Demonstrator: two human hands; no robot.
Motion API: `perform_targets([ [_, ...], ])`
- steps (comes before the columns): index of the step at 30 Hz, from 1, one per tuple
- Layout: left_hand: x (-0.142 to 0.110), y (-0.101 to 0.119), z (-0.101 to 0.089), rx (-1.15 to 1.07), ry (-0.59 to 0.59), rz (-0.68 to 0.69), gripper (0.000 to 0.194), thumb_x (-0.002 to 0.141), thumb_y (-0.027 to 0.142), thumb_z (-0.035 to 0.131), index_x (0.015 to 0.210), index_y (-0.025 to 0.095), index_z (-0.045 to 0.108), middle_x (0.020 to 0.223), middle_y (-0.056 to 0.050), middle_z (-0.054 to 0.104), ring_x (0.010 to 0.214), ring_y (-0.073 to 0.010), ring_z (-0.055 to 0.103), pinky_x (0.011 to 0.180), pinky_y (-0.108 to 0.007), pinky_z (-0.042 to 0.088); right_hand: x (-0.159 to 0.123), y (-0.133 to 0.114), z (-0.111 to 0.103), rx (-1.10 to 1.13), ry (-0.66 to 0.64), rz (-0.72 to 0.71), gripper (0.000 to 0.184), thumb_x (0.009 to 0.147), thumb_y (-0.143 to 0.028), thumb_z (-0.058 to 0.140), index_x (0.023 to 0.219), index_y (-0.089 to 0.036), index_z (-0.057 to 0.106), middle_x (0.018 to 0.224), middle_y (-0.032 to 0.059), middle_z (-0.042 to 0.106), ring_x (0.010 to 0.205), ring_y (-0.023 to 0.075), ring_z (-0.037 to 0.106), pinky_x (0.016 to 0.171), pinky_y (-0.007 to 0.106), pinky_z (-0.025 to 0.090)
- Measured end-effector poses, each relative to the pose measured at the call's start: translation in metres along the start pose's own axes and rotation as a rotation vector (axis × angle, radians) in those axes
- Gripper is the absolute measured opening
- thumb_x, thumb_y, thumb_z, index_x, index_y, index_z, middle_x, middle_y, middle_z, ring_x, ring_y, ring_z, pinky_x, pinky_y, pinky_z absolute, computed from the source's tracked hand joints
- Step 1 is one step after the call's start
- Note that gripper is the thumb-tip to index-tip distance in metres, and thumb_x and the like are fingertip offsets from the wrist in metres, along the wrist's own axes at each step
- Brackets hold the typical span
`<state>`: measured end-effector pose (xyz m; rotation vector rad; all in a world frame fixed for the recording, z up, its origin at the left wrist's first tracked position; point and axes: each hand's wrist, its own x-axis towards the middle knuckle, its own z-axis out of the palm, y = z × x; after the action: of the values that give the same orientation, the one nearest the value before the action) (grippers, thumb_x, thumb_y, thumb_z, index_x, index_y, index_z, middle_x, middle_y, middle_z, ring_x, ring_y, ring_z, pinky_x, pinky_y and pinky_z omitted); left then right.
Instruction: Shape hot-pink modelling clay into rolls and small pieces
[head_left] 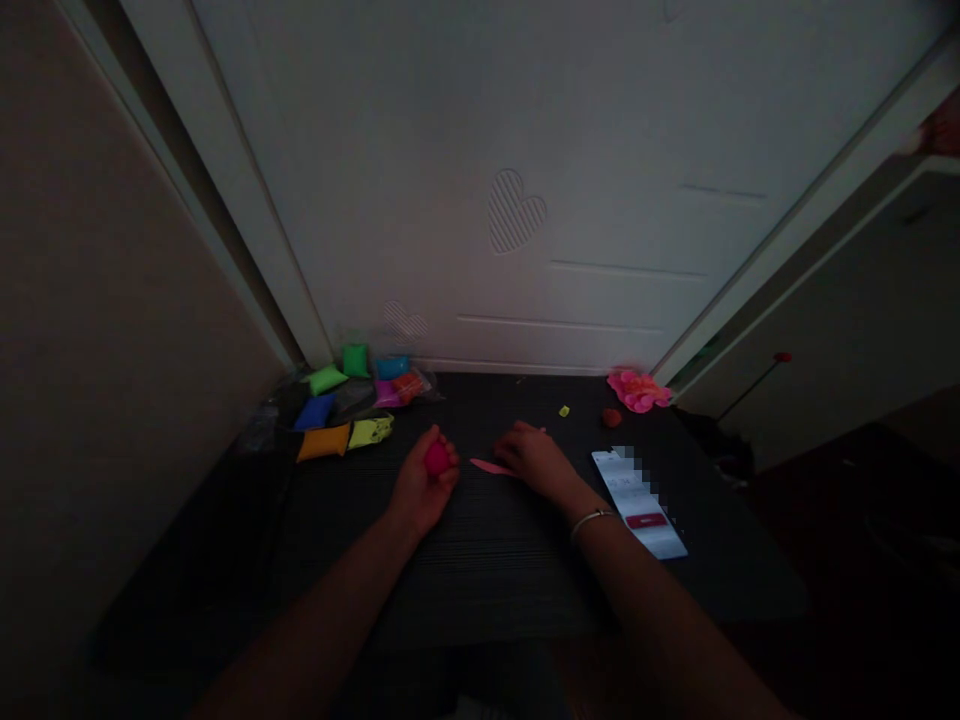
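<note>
In my left hand [424, 485] rests a bright pink ball of modelling clay [437, 459], with the fingers curled round it. My right hand [534, 458] is lowered to the dark tabletop, its fingers closed over a flat pink clay knife [489, 467]. The knife's pointed end sticks out to the left, towards the ball; most of its handle is hidden under the fingers. A bracelet circles the right wrist. Both hands are over the middle of the table, a short gap apart.
Several coloured clay packets, among them an orange one [324, 443] and a green one [355, 360], lie at the back left. A lit phone [637, 505] lies beside my right forearm. Behind it are a reddish lump [611, 418], a yellow scrap [564, 411] and a pink flower shape [639, 391].
</note>
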<state>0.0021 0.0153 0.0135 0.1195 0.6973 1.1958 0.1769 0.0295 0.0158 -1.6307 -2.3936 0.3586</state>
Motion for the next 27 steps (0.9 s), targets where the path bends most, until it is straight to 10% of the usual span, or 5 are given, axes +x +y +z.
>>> perform_targets([
  [18, 0.005, -0.007, 0.002, 0.0, -0.01, 0.024, 0.02, 0.083, 0.026, 0.042, 0.084, 0.011, 0.056, 0.076, -0.008, 0.059, 0.071, -0.0156, 0.059, 0.065, -0.028, 0.051, 0.003, -0.006, 0.002, 0.227, 0.346, 0.225, 0.019, 0.085, -0.026, 0.038, 0.083, -0.017, 0.055, 0.076, 0.0032, 0.061, 0.069, 0.0141, 0.057, 0.061, 0.023, 0.038],
  [27, 0.004, -0.01, 0.002, 0.059, -0.109, 0.025, 0.025, 0.083, 0.032, 0.044, 0.086, 0.011, 0.058, 0.084, -0.008, 0.061, 0.076, -0.0134, 0.059, 0.065, -0.023, 0.05, -0.001, -0.039, 0.004, 0.525, 0.301, -0.227, 0.03, 0.077, -0.028, 0.055, 0.107, -0.024, 0.055, 0.099, 0.0037, 0.057, 0.087, 0.0136, 0.055, 0.075, 0.026, 0.044],
])
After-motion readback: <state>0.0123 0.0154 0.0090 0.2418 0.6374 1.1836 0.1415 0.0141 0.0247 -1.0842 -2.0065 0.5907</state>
